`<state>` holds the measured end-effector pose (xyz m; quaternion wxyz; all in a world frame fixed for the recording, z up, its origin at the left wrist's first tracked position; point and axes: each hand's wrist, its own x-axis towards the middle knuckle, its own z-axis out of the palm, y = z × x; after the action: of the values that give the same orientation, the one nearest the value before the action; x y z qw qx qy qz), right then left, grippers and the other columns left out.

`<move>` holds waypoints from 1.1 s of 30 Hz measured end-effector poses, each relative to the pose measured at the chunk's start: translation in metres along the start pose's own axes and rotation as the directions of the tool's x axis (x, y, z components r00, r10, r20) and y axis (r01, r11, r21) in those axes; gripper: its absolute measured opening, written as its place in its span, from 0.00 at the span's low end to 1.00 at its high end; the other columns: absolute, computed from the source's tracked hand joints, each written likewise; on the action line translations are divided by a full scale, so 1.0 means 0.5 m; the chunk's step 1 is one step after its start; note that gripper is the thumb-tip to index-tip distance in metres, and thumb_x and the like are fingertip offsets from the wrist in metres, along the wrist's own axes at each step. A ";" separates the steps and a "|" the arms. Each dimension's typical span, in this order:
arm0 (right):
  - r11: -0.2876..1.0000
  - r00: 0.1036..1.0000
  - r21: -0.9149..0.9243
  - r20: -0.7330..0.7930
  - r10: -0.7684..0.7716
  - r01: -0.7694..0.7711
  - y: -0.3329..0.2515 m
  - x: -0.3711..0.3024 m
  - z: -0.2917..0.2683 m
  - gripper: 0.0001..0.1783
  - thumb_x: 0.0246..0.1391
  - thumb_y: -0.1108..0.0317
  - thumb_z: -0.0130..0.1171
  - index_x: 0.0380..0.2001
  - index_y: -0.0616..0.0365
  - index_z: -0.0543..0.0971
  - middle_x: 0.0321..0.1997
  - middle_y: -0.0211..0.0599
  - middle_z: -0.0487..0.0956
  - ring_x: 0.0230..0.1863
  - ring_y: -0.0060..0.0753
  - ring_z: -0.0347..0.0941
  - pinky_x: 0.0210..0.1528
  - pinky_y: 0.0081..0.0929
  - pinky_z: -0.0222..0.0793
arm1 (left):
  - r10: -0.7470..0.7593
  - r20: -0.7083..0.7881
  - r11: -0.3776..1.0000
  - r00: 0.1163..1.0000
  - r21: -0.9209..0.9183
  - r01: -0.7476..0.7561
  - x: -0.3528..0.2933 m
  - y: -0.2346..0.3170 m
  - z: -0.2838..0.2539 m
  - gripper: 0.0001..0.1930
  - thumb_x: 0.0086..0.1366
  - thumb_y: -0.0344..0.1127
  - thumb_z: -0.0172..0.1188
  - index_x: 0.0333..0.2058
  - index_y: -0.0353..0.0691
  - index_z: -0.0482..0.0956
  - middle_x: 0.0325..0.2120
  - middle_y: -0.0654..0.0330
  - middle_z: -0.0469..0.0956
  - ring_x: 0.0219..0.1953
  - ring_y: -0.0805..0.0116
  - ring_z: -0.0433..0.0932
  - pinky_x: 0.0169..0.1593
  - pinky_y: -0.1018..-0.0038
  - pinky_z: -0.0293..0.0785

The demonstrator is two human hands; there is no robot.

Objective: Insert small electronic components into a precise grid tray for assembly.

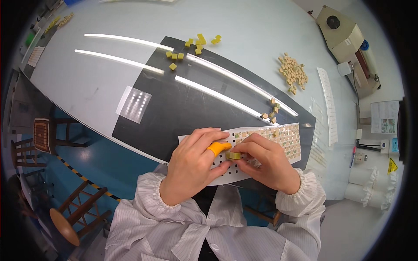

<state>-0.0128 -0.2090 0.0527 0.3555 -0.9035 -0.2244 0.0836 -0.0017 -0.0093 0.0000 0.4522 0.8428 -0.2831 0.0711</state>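
A small yellow-green block (234, 155) sits over a patterned white sheet (227, 179) near the table's (226, 19) near edge. The right hand (270, 163) pinches it between thumb and forefinger. The left hand (190, 158), with an orange cover (216, 149) on one finger, curves around the block's left end, thumb and forefinger apart; whether they touch it cannot be told. Small pieces fill the sheet's right part. Beneath lies a dark mat (150, 102); beyond its right far edge is a tan pile (293, 71).
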 end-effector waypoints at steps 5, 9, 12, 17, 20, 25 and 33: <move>0.998 1.000 -0.057 -0.009 -0.029 0.028 -0.001 -0.001 0.008 0.14 0.45 0.79 0.68 0.38 0.60 0.81 0.35 0.37 0.76 0.34 0.34 0.78 0.34 0.25 0.76 | -0.005 0.008 1.000 1.000 -0.011 0.005 0.001 0.000 -0.002 0.22 0.43 0.29 0.74 0.40 0.34 0.82 0.44 0.57 0.80 0.49 0.57 0.78 0.48 0.66 0.77; 0.995 0.998 -0.083 -0.017 -0.061 0.059 -0.007 0.000 0.004 0.15 0.45 0.78 0.68 0.38 0.59 0.80 0.36 0.37 0.77 0.34 0.36 0.78 0.34 0.27 0.76 | -0.001 0.015 1.000 1.000 -0.016 0.001 -0.001 -0.001 -0.003 0.20 0.43 0.29 0.73 0.38 0.32 0.81 0.45 0.57 0.79 0.50 0.57 0.77 0.49 0.66 0.76; 0.995 0.999 -0.090 -0.014 -0.051 0.050 -0.009 0.000 0.002 0.15 0.45 0.78 0.68 0.38 0.58 0.80 0.36 0.37 0.77 0.34 0.37 0.78 0.34 0.27 0.76 | 0.000 0.021 1.000 1.000 -0.026 0.001 -0.003 -0.001 -0.003 0.19 0.44 0.30 0.73 0.36 0.30 0.80 0.46 0.57 0.78 0.50 0.57 0.76 0.50 0.66 0.75; 0.991 0.999 -0.126 0.011 -0.051 0.052 -0.008 0.002 0.004 0.15 0.45 0.78 0.68 0.39 0.57 0.80 0.37 0.37 0.77 0.34 0.37 0.78 0.34 0.27 0.77 | -0.009 0.021 0.999 1.000 -0.041 0.010 -0.003 -0.003 -0.003 0.20 0.44 0.31 0.73 0.37 0.30 0.80 0.46 0.57 0.78 0.50 0.57 0.76 0.50 0.66 0.75; 0.991 0.998 -0.121 0.027 -0.049 0.052 -0.006 0.004 0.005 0.15 0.45 0.77 0.68 0.39 0.57 0.80 0.37 0.36 0.76 0.34 0.37 0.78 0.34 0.27 0.77 | 0.004 0.007 1.000 1.000 -0.006 -0.004 -0.001 -0.003 -0.003 0.25 0.40 0.31 0.77 0.41 0.35 0.82 0.44 0.57 0.80 0.49 0.57 0.78 0.48 0.67 0.77; 0.989 0.998 -0.140 0.039 -0.039 0.044 -0.005 0.004 0.004 0.16 0.45 0.77 0.68 0.39 0.57 0.78 0.37 0.36 0.76 0.34 0.37 0.78 0.34 0.27 0.77 | 0.004 0.002 1.000 1.000 -0.006 -0.004 -0.002 -0.004 -0.003 0.27 0.40 0.33 0.78 0.42 0.36 0.81 0.44 0.56 0.80 0.49 0.57 0.78 0.48 0.67 0.77; 0.999 0.999 -0.043 0.036 0.025 -0.023 -0.011 0.006 -0.025 0.16 0.46 0.78 0.67 0.40 0.58 0.78 0.38 0.35 0.76 0.31 0.31 0.77 0.33 0.23 0.74 | -0.028 0.016 0.998 0.999 -0.054 0.029 0.001 -0.001 -0.007 0.26 0.41 0.35 0.79 0.41 0.37 0.82 0.43 0.58 0.80 0.49 0.57 0.78 0.50 0.66 0.77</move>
<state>-0.0081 -0.2115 0.0659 0.3312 -0.9117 -0.2217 0.0995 -0.0005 -0.0066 0.0015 0.4736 0.8347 -0.2765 0.0504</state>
